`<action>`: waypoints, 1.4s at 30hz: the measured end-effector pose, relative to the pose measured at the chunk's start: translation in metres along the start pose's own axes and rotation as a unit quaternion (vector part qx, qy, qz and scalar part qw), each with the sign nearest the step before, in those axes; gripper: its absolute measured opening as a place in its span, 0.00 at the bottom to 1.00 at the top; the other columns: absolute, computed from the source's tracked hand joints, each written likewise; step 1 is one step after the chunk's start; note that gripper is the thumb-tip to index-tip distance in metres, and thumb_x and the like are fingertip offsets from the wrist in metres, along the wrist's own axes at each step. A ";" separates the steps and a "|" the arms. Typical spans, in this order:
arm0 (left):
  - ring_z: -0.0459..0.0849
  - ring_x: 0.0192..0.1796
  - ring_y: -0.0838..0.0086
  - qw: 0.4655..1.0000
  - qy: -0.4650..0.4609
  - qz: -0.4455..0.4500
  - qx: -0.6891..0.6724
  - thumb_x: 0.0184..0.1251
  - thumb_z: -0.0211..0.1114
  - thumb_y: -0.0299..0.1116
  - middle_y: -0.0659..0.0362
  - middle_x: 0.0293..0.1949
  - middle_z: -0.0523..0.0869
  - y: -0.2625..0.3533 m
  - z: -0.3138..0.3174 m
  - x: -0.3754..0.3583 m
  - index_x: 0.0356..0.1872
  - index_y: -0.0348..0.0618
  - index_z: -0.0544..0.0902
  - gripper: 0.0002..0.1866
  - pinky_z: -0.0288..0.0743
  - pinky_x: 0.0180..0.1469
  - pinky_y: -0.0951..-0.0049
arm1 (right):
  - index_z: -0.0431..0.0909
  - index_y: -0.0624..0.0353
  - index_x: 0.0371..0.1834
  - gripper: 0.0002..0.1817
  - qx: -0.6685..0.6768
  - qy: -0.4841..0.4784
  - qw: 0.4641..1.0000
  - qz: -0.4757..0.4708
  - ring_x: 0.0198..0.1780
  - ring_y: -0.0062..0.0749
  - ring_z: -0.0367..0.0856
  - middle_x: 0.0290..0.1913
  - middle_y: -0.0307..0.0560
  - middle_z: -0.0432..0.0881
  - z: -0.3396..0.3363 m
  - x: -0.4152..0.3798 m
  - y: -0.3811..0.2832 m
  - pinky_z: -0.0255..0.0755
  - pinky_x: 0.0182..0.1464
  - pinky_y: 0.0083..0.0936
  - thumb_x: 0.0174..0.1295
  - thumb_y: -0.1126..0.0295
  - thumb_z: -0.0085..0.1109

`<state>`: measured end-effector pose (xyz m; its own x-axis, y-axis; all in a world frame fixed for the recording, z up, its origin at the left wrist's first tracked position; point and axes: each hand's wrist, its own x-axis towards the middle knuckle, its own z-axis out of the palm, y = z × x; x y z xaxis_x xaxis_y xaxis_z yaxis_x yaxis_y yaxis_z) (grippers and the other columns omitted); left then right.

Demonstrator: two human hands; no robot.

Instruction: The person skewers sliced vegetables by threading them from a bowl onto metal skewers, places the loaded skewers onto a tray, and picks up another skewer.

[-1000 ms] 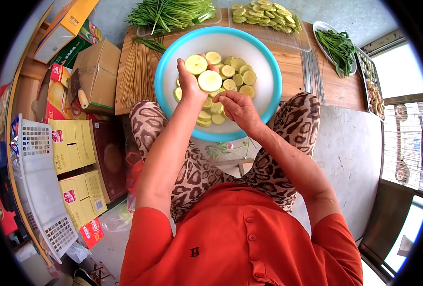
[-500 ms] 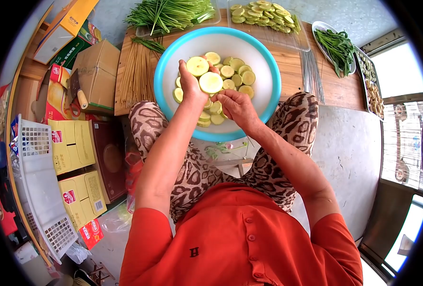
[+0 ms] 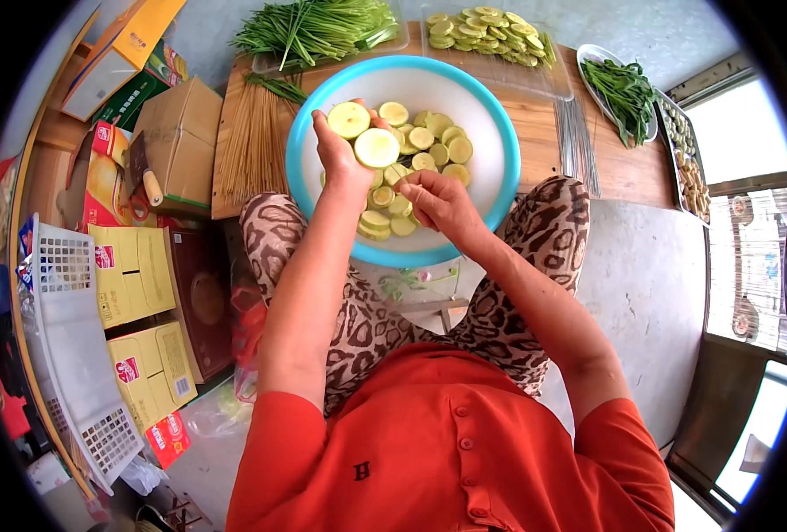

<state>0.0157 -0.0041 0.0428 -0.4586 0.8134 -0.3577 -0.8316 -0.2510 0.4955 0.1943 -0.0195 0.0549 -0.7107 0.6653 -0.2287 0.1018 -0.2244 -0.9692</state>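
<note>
Cupping two pale slices at ten o'clock over the blue-rimmed bowl, the left hand could drop one if its hold loosens, while the right hand, at five o'clock, pinches fingertips together, contents unclear.

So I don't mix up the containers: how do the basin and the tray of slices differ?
The basin is round, the tray rectangular. The basin is white with a blue rim; the tray is clear. The basin sits nearer, the tray farther back. Both hold slices.
</note>
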 end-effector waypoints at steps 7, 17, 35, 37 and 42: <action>0.79 0.32 0.60 0.999 -0.010 0.035 -0.012 0.74 0.31 0.60 0.50 0.31 0.80 0.014 -0.011 0.012 0.46 0.36 0.75 0.35 0.79 0.36 0.60 | 0.77 0.64 0.44 0.10 -0.093 0.014 0.995 -0.045 0.22 0.14 0.63 0.20 0.32 0.68 -0.006 -0.014 -0.002 0.60 0.25 0.17 0.69 0.68 0.51; 0.78 0.54 0.59 0.999 -0.003 0.014 0.048 0.71 0.36 0.64 0.51 0.58 0.73 0.002 -0.014 0.012 0.66 0.41 0.64 0.38 0.71 0.57 0.56 | 0.78 0.64 0.41 0.09 -0.111 0.081 0.989 -0.060 0.22 0.13 0.63 0.19 0.32 0.67 -0.020 -0.021 -0.011 0.59 0.23 0.17 0.69 0.69 0.52; 0.76 0.56 0.64 0.988 -0.070 -0.007 0.136 0.75 0.40 0.55 0.50 0.60 0.71 0.012 0.010 -0.021 0.68 0.37 0.60 0.33 0.71 0.57 0.63 | 0.80 0.65 0.38 0.10 -0.079 0.198 0.972 -0.102 0.17 0.14 0.64 0.16 0.32 0.69 -0.125 0.063 -0.056 0.57 0.19 0.15 0.65 0.70 0.53; 0.76 0.55 0.64 0.988 -0.077 -0.012 0.136 0.75 0.40 0.55 0.50 0.59 0.71 0.012 0.011 -0.021 0.67 0.37 0.61 0.33 0.71 0.57 0.63 | 0.79 0.65 0.39 0.10 -0.126 0.226 0.962 -0.089 0.17 0.14 0.62 0.17 0.33 0.70 -0.131 0.073 -0.066 0.55 0.19 0.15 0.66 0.69 0.53; 0.77 0.53 0.65 0.988 -0.093 -0.031 0.122 0.75 0.41 0.55 0.51 0.55 0.75 0.014 0.016 -0.020 0.63 0.36 0.65 0.31 0.72 0.55 0.64 | 0.82 0.65 0.32 0.10 -0.203 0.271 0.937 -0.082 0.19 0.21 0.73 0.18 0.41 0.77 -0.161 0.123 -0.082 0.66 0.22 0.21 0.60 0.68 0.56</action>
<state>0.0188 -0.0157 0.0696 -0.3250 0.9114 -0.2523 -0.7457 -0.0830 0.6610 0.2106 0.1949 0.0915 -0.2921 0.9562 0.0200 0.3563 0.1282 -0.9255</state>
